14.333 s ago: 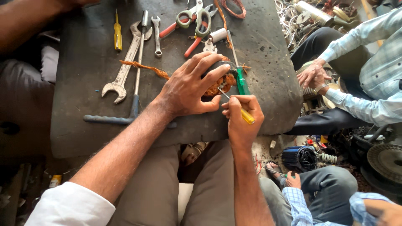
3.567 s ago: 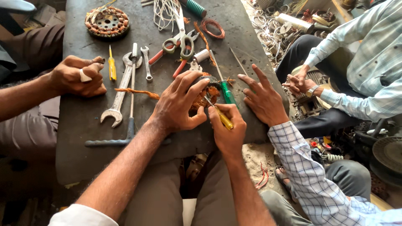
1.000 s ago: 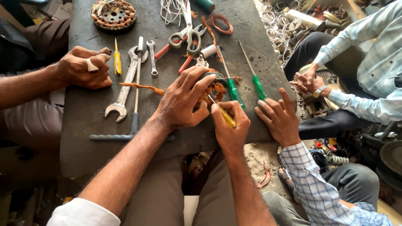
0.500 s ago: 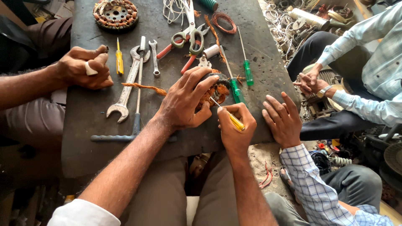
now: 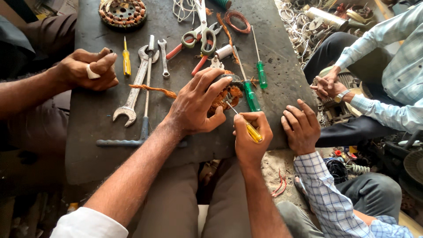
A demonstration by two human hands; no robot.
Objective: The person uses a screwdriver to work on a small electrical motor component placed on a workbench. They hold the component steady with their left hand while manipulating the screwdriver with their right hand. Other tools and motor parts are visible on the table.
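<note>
Slab dark, tool-strewn, scrap wire beside

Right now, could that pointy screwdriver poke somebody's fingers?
It might. The right hand drives the yellow screwdriver into the copper-wound part that the left hand grips, so a slip could jab those fingers. Another person's hand rests close beside it on the dark table and could be nicked too.
</note>
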